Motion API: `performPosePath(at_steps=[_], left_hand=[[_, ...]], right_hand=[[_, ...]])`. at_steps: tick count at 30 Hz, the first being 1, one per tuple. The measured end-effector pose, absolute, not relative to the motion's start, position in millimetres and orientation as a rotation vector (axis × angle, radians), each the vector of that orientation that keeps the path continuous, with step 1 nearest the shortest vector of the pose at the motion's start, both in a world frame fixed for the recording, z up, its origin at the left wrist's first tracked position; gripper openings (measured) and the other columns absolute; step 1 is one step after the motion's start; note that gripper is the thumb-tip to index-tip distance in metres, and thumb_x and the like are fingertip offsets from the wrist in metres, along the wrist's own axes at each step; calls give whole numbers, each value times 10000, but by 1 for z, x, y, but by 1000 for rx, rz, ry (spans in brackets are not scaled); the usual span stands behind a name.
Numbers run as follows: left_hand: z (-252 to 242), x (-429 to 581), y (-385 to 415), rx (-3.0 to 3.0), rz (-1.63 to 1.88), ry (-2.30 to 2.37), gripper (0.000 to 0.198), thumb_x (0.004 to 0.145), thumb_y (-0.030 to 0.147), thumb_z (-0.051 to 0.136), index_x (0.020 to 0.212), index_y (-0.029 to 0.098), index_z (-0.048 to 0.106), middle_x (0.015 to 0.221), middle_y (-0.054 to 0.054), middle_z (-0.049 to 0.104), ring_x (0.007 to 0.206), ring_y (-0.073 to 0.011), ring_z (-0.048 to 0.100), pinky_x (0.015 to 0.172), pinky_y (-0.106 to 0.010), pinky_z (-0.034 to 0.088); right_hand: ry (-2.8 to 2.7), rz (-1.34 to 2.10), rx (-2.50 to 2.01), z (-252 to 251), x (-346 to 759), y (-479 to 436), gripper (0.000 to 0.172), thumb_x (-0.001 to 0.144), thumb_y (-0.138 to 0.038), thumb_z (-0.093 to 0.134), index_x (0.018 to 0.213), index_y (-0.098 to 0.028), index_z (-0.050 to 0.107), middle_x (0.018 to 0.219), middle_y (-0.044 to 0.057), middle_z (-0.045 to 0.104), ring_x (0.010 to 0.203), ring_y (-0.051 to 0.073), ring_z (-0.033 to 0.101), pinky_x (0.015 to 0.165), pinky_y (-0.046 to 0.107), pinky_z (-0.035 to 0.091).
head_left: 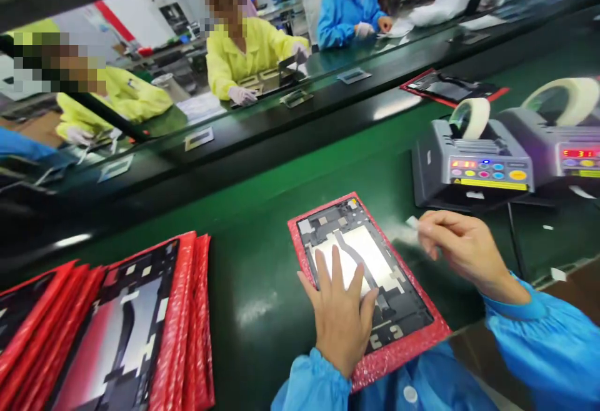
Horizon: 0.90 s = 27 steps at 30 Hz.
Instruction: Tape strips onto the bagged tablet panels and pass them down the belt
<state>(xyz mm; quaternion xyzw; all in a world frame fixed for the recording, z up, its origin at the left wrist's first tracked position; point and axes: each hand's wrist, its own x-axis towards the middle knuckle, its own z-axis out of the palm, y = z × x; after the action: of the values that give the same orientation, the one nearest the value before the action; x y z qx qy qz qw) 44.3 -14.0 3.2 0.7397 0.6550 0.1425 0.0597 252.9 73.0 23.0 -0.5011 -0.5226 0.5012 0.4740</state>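
My left hand (pixel 342 317) lies with fingers spread on an opened tablet (pixel 389 261) that shows its silvery battery and dark inner parts. Under the tablet is a red bubble-wrap pouch (pixel 403 355), its edges showing all round. To the right, my right hand (pixel 462 245) is raised above the green bench, thumb and fingers pinched on a small piece of whitish tape (pixel 412 222). That tape piece is apart from the tablet. Behind the right hand stands a grey tape dispenser (pixel 473 167) with a roll of pale tape on top.
Red pouches with opened tablets (pixel 126 330) are stacked at the left. A second tape dispenser (pixel 562 130) stands at the right. Another tablet on a red pouch (pixel 452 86) lies farther back. Tape scraps (pixel 557 273) lie near the right bench edge. Co-workers (pixel 253 49) sit across the line.
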Motion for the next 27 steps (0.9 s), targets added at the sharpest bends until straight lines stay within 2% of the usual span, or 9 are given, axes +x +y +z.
performPosePath(at_steps=[5, 9, 12, 19, 27], left_hand=[[3, 45, 7, 2226, 406, 2147, 397, 854, 420, 461, 1227, 311, 536, 1469, -58, 262, 1364, -375, 72, 998, -706, 46], [1, 46, 11, 2222, 410, 2197, 401, 845, 410, 473, 1224, 298, 540, 1446, -70, 308, 1360, -378, 90, 1001, -703, 42], [0, 48, 10, 2220, 417, 2196, 405, 843, 404, 473, 1223, 282, 541, 1438, -76, 323, 1358, -380, 94, 1004, -702, 41], [-1, 48, 12, 2271, 384, 2133, 413, 856, 374, 447, 1241, 244, 522, 1451, -51, 307, 1363, -374, 67, 1015, -699, 22], [-5, 44, 13, 2369, 354, 2028, 420, 873, 316, 419, 1276, 213, 480, 1405, -64, 386, 1353, -349, 155, 1013, -697, -33]], right_hand=[[-2051, 1555, -1177, 28, 202, 120, 238, 798, -356, 556, 672, -154, 563, 473, -19, 515, 388, 79, 438, 375, 191, 323], [-2256, 1817, -1119, 13, 172, 156, 221, 772, -308, 534, 611, -162, 494, 460, -22, 524, 339, 85, 454, 347, 190, 323], [-2308, 1875, -1104, 5, 164, 165, 240, 755, -305, 544, 575, -165, 469, 457, -20, 535, 346, 92, 480, 371, 197, 348], [-2374, 1710, -1181, 3, 160, 161, 174, 736, -263, 520, 596, -160, 523, 466, -6, 552, 350, 108, 497, 370, 208, 371], [-2391, 1381, -1393, -1, 158, 156, 143, 671, -232, 585, 564, -137, 582, 430, 32, 566, 356, 124, 522, 356, 194, 366]])
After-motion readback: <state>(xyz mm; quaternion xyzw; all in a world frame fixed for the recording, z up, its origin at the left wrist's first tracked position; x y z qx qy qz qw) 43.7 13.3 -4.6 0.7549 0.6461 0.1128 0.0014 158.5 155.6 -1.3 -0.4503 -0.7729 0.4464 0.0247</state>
